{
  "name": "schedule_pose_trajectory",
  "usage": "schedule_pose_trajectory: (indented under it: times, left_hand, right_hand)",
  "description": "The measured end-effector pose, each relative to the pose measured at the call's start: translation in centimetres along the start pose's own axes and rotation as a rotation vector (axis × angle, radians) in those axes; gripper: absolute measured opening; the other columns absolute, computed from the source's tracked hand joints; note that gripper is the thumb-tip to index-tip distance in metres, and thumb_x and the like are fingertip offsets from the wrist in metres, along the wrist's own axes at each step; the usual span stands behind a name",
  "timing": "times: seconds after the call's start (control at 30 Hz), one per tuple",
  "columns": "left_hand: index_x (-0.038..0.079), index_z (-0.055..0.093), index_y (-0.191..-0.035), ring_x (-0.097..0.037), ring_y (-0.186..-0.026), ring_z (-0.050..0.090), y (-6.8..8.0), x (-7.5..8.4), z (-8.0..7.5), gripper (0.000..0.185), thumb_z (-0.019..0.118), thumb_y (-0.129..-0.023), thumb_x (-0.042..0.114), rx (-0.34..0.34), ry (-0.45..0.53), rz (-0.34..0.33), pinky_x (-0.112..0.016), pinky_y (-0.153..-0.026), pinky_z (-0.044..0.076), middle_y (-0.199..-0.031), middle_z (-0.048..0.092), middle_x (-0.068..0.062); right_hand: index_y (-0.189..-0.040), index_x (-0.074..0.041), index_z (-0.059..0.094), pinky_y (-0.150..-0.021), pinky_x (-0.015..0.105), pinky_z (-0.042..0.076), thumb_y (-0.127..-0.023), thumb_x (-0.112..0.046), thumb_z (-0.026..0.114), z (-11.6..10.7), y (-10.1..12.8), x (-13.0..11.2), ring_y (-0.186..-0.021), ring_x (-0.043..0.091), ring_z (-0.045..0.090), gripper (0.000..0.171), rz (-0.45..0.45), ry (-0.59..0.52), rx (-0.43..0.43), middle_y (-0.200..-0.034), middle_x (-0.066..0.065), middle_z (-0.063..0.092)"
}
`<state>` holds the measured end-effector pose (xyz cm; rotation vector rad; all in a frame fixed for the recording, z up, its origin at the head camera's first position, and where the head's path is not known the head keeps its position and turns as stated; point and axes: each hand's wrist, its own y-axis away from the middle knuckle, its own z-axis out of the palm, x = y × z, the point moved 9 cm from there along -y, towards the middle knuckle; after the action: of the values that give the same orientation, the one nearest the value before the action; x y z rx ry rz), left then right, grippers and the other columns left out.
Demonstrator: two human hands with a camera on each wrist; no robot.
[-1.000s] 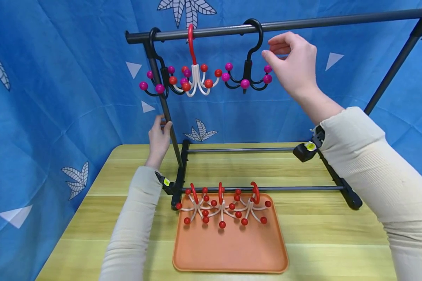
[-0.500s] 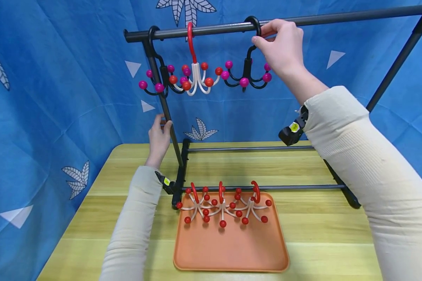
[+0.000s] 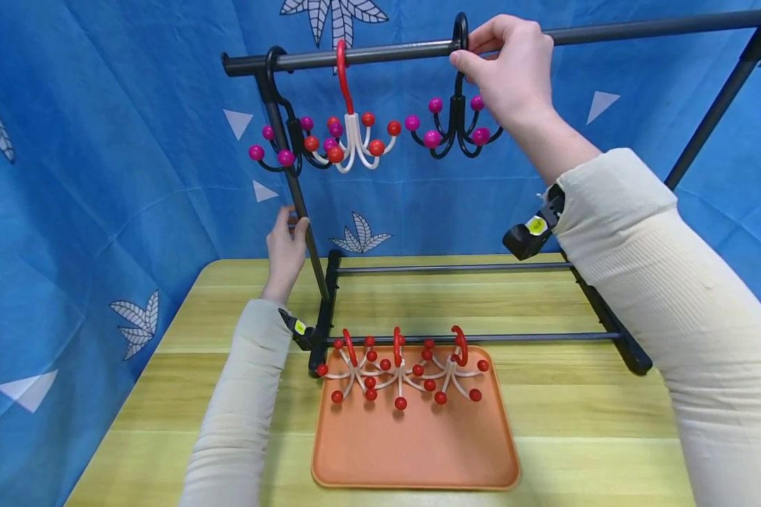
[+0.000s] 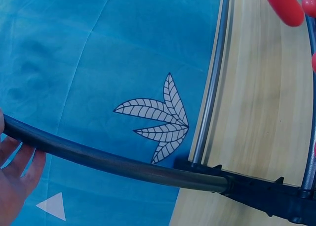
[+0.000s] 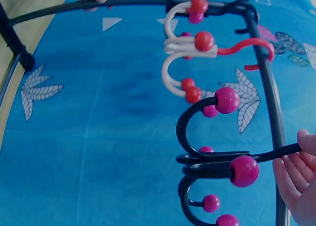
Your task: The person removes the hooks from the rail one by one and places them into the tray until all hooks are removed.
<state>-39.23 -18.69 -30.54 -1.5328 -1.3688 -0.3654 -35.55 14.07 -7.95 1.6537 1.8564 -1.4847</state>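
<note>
One light, stiff black hanger [image 3: 456,120] hangs from the top rail [image 3: 609,32], best taken at its hook loop, where the right hand [image 3: 514,70] pinches it with curled fingers.

Backdrop [image 3: 101,141]: bright blue cloth, white leaf prints and pale triangles. Rack [image 3: 609,32]: black rail, black posts, grey lower bars. Hook [image 3: 455,127] by right hand [image 3: 510,74]: black, magenta balls. Second black hook [image 3: 279,141] at rail's left end: magenta balls. Middle hook [image 3: 353,137]: red loop, white arms, red-orange balls. Tray [image 3: 415,451] near tabletop's front edge: orange; three hooks [image 3: 399,370] on it white with red loops, red balls. Table [image 3: 577,422]: yellow-green wood grain. Sleeves [image 3: 685,310]: cream, ribbed.
</note>
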Motion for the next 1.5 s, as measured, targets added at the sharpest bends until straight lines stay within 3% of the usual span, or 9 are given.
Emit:
schedule_pose_trajectory:
  times: [0.37, 0.63, 0.8, 1.0, 1.5]
  left_hand:
    - [0.009, 0.047, -0.121, -0.029, -0.093, 0.058, 0.1, -0.4, 0.2, 0.033, 0.045, -0.095, 0.029, -0.01, -0.004, -0.012, -0.043, -0.077, 0.046, -0.105, 0.058, -0.016]
    - [0.01, 0.047, -0.122, -0.029, -0.094, 0.057, 0.0, -0.3, 0.1, 0.034, 0.044, -0.094, 0.031, -0.011, -0.003, -0.011, -0.043, -0.078, 0.047, -0.105, 0.058, -0.016]
    - [0.01, 0.047, -0.122, -0.028, -0.094, 0.058, 0.0, -0.4, 0.2, 0.036, 0.044, -0.094, 0.032, -0.018, -0.003, -0.018, -0.043, -0.078, 0.047, -0.106, 0.058, -0.015]
    - [0.008, 0.047, -0.121, -0.029, -0.092, 0.058, -0.1, -0.3, 0.0, 0.038, 0.043, -0.094, 0.033, -0.007, -0.004, -0.005, -0.043, -0.077, 0.047, -0.105, 0.058, -0.016]
    - [0.009, 0.048, -0.119, -0.029, -0.091, 0.057, 0.0, -0.4, 0.0, 0.033, 0.045, -0.094, 0.03, 0.002, 0.005, -0.008, -0.043, -0.077, 0.046, -0.104, 0.059, -0.016]
  right_hand:
    - [-0.109, -0.011, 0.064, -0.087, 0.019, 0.044, -0.083, -0.031, 0.064, -0.3, 1.7, -1.1, -0.096, 0.009, 0.061, 0.033, -0.072, -0.118, 0.001, -0.108, 0.005, 0.063]
    - [-0.103, -0.007, 0.065, -0.087, 0.022, 0.046, -0.081, -0.027, 0.069, 0.7, 4.3, 0.3, -0.089, 0.008, 0.065, 0.03, -0.063, -0.258, 0.006, -0.103, 0.007, 0.066]
    - [-0.101, -0.006, 0.066, -0.085, 0.024, 0.043, -0.081, -0.027, 0.069, 1.4, 6.1, 0.3, -0.089, 0.01, 0.062, 0.029, -0.097, -0.249, -0.012, -0.098, 0.005, 0.067]
    - [-0.098, -0.005, 0.066, -0.08, 0.025, 0.044, -0.081, -0.025, 0.069, 3.4, 8.9, 0.7, -0.085, 0.01, 0.061, 0.026, -0.139, -0.269, -0.063, -0.093, 0.007, 0.068]
    - [-0.093, -0.007, 0.065, -0.077, 0.028, 0.051, -0.081, -0.022, 0.069, 8.9, 15.7, 2.9, -0.079, 0.011, 0.064, 0.02, -0.1, -0.392, -0.254, -0.088, 0.005, 0.068]
